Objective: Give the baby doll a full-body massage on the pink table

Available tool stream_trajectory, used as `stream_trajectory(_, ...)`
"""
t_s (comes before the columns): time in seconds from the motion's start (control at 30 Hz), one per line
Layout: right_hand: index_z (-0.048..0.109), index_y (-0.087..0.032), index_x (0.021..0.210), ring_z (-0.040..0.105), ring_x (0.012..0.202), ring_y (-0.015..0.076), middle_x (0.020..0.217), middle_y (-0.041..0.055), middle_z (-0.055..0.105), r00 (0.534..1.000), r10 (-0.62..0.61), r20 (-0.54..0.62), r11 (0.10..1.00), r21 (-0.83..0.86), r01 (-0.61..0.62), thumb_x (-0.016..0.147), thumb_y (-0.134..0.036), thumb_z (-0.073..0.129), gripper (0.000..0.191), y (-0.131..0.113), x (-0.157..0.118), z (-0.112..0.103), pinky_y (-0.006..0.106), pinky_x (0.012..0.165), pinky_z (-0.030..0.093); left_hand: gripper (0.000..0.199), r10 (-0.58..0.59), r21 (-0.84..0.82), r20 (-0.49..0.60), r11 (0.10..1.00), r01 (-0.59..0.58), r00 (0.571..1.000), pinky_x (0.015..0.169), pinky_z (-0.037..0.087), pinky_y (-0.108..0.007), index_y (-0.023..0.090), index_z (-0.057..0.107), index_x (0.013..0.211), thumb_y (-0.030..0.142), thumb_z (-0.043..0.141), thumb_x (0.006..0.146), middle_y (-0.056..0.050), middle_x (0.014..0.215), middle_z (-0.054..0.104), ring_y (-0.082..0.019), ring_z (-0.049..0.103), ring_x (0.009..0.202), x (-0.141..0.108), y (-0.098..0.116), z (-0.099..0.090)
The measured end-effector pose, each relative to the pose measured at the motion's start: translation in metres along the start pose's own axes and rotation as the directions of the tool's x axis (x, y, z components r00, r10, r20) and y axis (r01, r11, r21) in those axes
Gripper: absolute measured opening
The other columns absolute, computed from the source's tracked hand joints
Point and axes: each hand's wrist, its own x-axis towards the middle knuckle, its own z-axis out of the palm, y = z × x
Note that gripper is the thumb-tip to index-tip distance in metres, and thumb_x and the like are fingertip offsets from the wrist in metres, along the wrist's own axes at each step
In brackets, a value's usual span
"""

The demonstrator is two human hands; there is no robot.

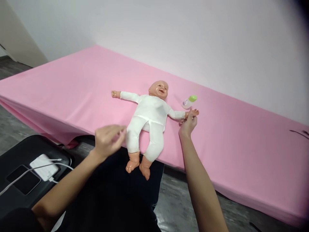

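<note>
A baby doll (153,109) in a white cloth suit lies face up on the pink-covered table, arms spread and feet hanging past the front edge. My right hand (189,124) is closed around the doll's wrist on the right side of the view. The doll's small hand sticks out beyond my fingers. Just behind that wrist lies a clear baby bottle (188,102) with a green cap. My left hand (108,140) is beside the doll's leg on the left, its fingers loosely bent and slightly blurred, with nothing visible in them. Whether it touches the leg is unclear.
Pink cloth (241,145) covers the long table, which stands against a pale wall (193,38). At lower left, a black seat (14,161) holds a white power bank (44,167) with cables and a dark phone (23,179). Thin dark cords (299,132) lie at the far right.
</note>
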Motion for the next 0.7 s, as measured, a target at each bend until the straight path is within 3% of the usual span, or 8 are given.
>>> stream_trajectory(0.07, 0.057, -0.023, 0.099, 0.037, 0.041, 0.0078, 0.065, -0.0093, 0.043, 1.0, 0.015, 0.001, 1.0, 0.002, -0.015, 0.087, -0.064, 0.065, 0.044, -0.003, -0.001, 0.0, 0.019, 0.035, 0.027, 0.014, -0.225, 0.11, 0.027, 0.969, 0.221, 0.974, 0.057, 0.045, -0.03, 0.023, 0.073, 0.09, 0.026, 0.06, 0.094, -0.003, 0.077, 0.076, -0.019, 0.067, 0.063, 0.033, -0.029, 0.017)
stream_trajectory(0.13, 0.058, -0.022, 0.101, 0.037, 0.041, 0.0081, 0.064, -0.0093, 0.044, 0.999, 0.04, -0.01, 0.999, 0.003, -0.04, 0.085, -0.065, 0.065, 0.046, -0.004, 0.0, 0.0, 0.019, 0.034, 0.027, 0.018, -0.383, 0.208, 0.068, 0.908, 0.363, 0.921, 0.063, 0.046, -0.034, 0.023, 0.072, 0.086, 0.035, 0.062, 0.093, -0.005, 0.081, 0.075, -0.023, 0.067, 0.07, 0.057, -0.064, 0.034)
stream_trajectory(0.27, 0.055, -0.023, 0.098, 0.037, 0.04, 0.0083, 0.061, -0.0102, 0.045, 0.996, 0.08, -0.029, 0.997, 0.019, -0.08, 0.083, -0.064, 0.067, 0.045, -0.004, 0.002, 0.0, 0.019, 0.034, 0.026, 0.016, -0.546, 0.317, 0.122, 0.813, 0.489, 0.829, 0.076, 0.047, -0.044, 0.021, 0.066, 0.085, 0.036, 0.071, 0.085, -0.014, 0.098, 0.071, -0.036, 0.063, 0.095, 0.088, -0.13, 0.055)
stream_trajectory(0.33, 0.052, -0.024, 0.092, 0.037, 0.04, 0.008, 0.06, -0.0108, 0.045, 0.995, 0.095, -0.033, 0.995, 0.026, -0.094, 0.083, -0.063, 0.068, 0.044, -0.004, 0.002, -0.001, 0.019, 0.034, 0.026, 0.026, -0.609, 0.332, 0.178, 0.777, 0.535, 0.773, 0.081, 0.047, -0.045, 0.021, 0.06, 0.076, 0.036, 0.08, 0.077, -0.014, 0.093, 0.068, -0.037, 0.06, 0.1, 0.097, -0.152, 0.059)
stream_trajectory(0.47, 0.052, -0.024, 0.091, 0.037, 0.04, 0.0077, 0.059, -0.0109, 0.044, 0.995, 0.099, -0.016, 0.995, 0.018, -0.099, 0.084, -0.062, 0.067, 0.042, -0.005, 0.002, -0.001, 0.018, 0.034, 0.027, 0.036, -0.679, 0.305, 0.332, 0.734, 0.607, 0.655, 0.078, 0.046, -0.035, 0.017, 0.059, 0.071, 0.037, 0.09, 0.069, -0.003, 0.07, 0.06, -0.024, 0.059, 0.083, 0.111, -0.174, 0.058)
stream_trajectory(0.57, 0.054, -0.023, 0.092, 0.037, 0.041, 0.0076, 0.059, -0.0108, 0.044, 0.995, 0.096, -0.018, 0.995, 0.008, -0.095, 0.084, -0.063, 0.068, 0.042, -0.006, 0.002, -0.001, 0.019, 0.035, 0.027, 0.035, -0.706, 0.234, 0.394, 0.696, 0.678, 0.589, 0.073, 0.047, -0.031, 0.014, 0.065, 0.081, 0.031, 0.092, 0.066, 0.001, 0.069, 0.063, -0.016, 0.058, 0.07, 0.117, -0.18, 0.057)
stream_trajectory(0.63, 0.054, -0.023, 0.094, 0.038, 0.041, 0.0074, 0.061, -0.0103, 0.045, 0.995, 0.096, -0.02, 0.995, -0.001, -0.096, 0.084, -0.063, 0.067, 0.043, -0.007, 0.002, -0.001, 0.019, 0.035, 0.028, 0.035, -0.721, 0.089, 0.382, 0.651, 0.754, 0.578, 0.068, 0.049, -0.031, 0.017, 0.063, 0.083, 0.023, 0.092, 0.065, 0.001, 0.07, 0.066, -0.016, 0.061, 0.066, 0.121, -0.18, 0.06)
stream_trajectory(0.7, 0.055, -0.023, 0.097, 0.038, 0.041, 0.0075, 0.064, -0.0091, 0.048, 0.996, 0.087, -0.012, 0.996, -0.024, -0.088, 0.086, -0.064, 0.065, 0.044, -0.008, 0.0, 0.0, 0.019, 0.035, 0.028, 0.033, -0.736, -0.184, 0.366, 0.543, 0.819, 0.57, 0.069, 0.053, -0.032, 0.019, 0.06, 0.084, 0.018, 0.089, 0.068, 0.0, 0.072, 0.068, -0.017, 0.066, 0.067, 0.126, -0.176, 0.068)
